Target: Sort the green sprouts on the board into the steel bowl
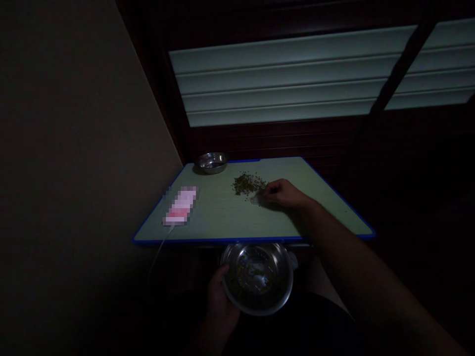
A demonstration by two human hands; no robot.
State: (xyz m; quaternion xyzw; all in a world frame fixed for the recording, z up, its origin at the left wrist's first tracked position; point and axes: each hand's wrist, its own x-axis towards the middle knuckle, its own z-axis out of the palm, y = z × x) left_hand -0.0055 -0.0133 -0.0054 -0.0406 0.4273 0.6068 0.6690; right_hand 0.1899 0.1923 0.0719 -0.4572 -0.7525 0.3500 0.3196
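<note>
My left hand [221, 294] grips the left rim of a shiny metal bowl [285, 291], thumb over the edge, just below the table's front edge. Bits of green and some water or glare show inside the bowl. On the tabletop, my right hand [284, 193] is closed, fingertips pinched at the right side of a loose heap of small green seeds or beans [247, 184]. A small clear, see-through piece [255, 200] shows at those fingertips; the dim light hides what it is.
A smaller metal bowl [212, 163] stands at the back left of the pale green, blue-edged table [218, 222]. A phone with a blurred screen [181, 205] lies at the left, its white cable [159, 249] hanging over the front edge. A wall [92, 123] rises at left; slatted panels [282, 84] stand behind.
</note>
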